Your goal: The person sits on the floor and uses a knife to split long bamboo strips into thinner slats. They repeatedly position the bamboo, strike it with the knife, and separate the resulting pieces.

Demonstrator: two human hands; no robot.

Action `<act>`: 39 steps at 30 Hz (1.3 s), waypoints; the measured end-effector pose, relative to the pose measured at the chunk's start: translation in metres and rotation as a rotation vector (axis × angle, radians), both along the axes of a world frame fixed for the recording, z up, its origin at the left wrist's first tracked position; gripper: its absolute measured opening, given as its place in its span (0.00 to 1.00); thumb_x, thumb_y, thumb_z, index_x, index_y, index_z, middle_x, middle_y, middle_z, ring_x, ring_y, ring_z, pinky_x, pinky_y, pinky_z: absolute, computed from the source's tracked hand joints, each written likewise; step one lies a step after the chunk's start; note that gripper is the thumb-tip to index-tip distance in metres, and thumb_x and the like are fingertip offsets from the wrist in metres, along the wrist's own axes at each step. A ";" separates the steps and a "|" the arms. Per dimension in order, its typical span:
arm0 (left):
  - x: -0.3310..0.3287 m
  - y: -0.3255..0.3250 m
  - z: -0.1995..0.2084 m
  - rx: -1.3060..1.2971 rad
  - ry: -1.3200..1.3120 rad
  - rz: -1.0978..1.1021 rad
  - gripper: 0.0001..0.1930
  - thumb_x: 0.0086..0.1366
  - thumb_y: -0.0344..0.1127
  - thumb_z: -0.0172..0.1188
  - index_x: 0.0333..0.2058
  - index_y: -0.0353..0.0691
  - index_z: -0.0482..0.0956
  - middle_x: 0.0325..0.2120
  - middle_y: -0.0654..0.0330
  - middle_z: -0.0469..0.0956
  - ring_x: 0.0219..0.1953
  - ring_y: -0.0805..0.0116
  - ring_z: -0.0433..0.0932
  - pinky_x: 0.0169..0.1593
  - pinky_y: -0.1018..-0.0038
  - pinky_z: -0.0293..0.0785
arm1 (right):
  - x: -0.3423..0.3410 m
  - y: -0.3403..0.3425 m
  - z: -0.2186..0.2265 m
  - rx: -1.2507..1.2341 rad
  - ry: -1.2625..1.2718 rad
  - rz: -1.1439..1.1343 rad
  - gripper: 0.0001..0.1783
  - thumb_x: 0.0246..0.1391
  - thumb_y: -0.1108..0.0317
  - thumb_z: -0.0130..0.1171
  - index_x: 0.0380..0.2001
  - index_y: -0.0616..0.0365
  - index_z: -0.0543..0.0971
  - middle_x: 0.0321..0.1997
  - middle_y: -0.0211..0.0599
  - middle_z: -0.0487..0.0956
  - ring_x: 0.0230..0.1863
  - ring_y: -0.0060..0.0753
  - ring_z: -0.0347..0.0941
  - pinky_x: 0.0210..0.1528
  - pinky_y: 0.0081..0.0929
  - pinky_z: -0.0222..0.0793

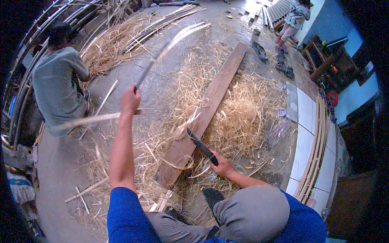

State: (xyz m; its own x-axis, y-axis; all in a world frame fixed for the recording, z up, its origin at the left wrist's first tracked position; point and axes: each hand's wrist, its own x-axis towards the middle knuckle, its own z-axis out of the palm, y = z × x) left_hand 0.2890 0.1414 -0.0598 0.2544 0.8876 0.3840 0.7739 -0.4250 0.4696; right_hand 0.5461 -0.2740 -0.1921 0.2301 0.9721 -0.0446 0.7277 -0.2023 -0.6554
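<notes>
My left hand (130,99) is raised at centre left, its fingers closed around a long thin bamboo strip (150,69). Dark near the hand, that strip turns pale and blurred toward its far end. My right hand (223,166) grips the black handle of a knife (198,142) low in front of me. The dark blade points up and left, over a long brown wooden plank (214,95) that slants away from me. Behind my left wrist runs another pale strip (91,120), blurred; whether my hand touches it is unclear. Curled shavings (239,119) surround the plank.
A person in a grey shirt (58,83) sits at the left near bundled strips (170,24). Another person (298,18) stands at far right. Sandals (259,51) lie beyond the plank. Long strips (318,141) rest along white tiles (304,133) at right. Loose strips (87,190) lie lower left.
</notes>
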 end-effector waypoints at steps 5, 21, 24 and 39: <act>-0.068 -0.018 0.015 -0.143 0.256 -0.063 0.15 0.62 0.42 0.54 0.38 0.36 0.75 0.34 0.43 0.77 0.38 0.43 0.76 0.41 0.57 0.71 | -0.004 0.000 -0.002 0.063 0.039 0.027 0.33 0.50 0.55 0.60 0.59 0.44 0.65 0.43 0.49 0.78 0.39 0.54 0.77 0.38 0.43 0.74; -0.102 -0.189 0.000 -1.449 -0.028 -0.091 0.30 0.61 0.57 0.58 0.48 0.35 0.71 0.37 0.55 0.74 0.35 0.57 0.79 0.32 0.57 0.76 | 0.005 -0.009 0.003 -0.020 0.093 0.018 0.32 0.49 0.51 0.57 0.59 0.40 0.65 0.38 0.49 0.79 0.40 0.53 0.76 0.42 0.42 0.72; -0.123 -0.181 0.002 -1.027 0.469 -0.107 0.24 0.57 0.53 0.62 0.37 0.34 0.78 0.26 0.54 0.78 0.29 0.60 0.79 0.31 0.61 0.75 | 0.008 -0.008 -0.011 0.095 0.116 0.041 0.33 0.49 0.52 0.58 0.59 0.40 0.65 0.38 0.51 0.78 0.40 0.54 0.76 0.41 0.42 0.72; -0.152 -0.349 0.021 -0.929 -0.186 -0.074 0.18 0.66 0.47 0.54 0.39 0.35 0.73 0.20 0.64 0.70 0.22 0.75 0.67 0.26 0.75 0.64 | 0.007 -0.004 -0.033 0.088 0.073 0.003 0.31 0.50 0.57 0.62 0.55 0.54 0.65 0.46 0.49 0.76 0.48 0.53 0.73 0.47 0.41 0.69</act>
State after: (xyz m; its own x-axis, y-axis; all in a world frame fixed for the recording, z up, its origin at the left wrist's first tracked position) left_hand 0.1373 -0.2081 -0.0386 0.3284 0.8423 -0.4275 0.6387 0.1354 0.7574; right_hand 0.5532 -0.2779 -0.2248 0.2265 0.9737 0.0246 0.6779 -0.1394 -0.7218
